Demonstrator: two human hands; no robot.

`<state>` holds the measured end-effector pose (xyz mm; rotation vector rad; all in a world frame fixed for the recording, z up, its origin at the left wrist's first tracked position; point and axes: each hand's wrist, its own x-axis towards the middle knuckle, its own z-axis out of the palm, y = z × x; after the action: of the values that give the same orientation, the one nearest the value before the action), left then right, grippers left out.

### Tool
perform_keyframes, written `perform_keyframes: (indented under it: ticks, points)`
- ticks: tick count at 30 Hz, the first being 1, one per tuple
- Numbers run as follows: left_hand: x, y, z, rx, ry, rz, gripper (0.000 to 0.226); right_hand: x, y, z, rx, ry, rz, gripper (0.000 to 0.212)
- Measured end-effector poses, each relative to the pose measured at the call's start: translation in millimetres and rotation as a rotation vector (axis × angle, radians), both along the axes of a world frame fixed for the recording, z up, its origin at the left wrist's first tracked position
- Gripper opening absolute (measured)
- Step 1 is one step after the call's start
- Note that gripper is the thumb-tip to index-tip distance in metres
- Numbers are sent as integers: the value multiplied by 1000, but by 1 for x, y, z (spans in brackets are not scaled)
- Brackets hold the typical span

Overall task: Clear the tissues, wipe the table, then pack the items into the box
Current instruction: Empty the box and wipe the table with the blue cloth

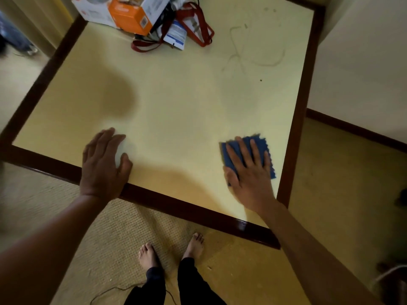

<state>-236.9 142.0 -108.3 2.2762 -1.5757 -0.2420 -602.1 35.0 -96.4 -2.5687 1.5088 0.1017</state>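
Right hand [250,170] flat on a blue cloth [262,148], pressing it to the table [176,111].

Fingers spread over the cloth near the table's right near corner; nothing is gripped. The left hand [103,164] lies open, palm down, by the near edge, holding nothing. At the far edge sit an orange-and-white box [123,12], red straps [196,25] and a white packet [176,37]. Faint scribbles [253,51] mark the far right top.
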Motion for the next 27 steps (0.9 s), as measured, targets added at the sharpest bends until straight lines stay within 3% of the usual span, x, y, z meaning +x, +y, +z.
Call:
perform_keyframes:
  ticks: [4, 8, 12, 15, 17, 20, 24, 27]
  points:
    - [-2, 1, 0, 7, -2, 6, 55, -62, -96, -8, 46, 57, -327, 68]
    - [-1, 2, -1, 0, -4, 8, 55, -26, -151, -3, 60, -6, -431, 63]
    - [0, 2, -1, -1, -1, 11, 55, 7, -51, 0, 4, 3, -111, 61]
    - [0, 1, -2, -12, 2, 1, 55, -31, 55, 7, 83, 8, 45, 64]
    - [1, 0, -3, -9, 7, -3, 54, -75, 73, 9, 122, -8, 16, 64]
    - [0, 0, -2, -7, 10, -1, 55, -108, 9, -1, 139, 24, -185, 66]
    - [-1, 0, 0, -9, 8, 0, 56, -65, -106, -8, 68, 31, -406, 64]
    - [-1, 0, -1, 1, 7, -6, 56, -3, -134, -4, -11, 3, -325, 64]
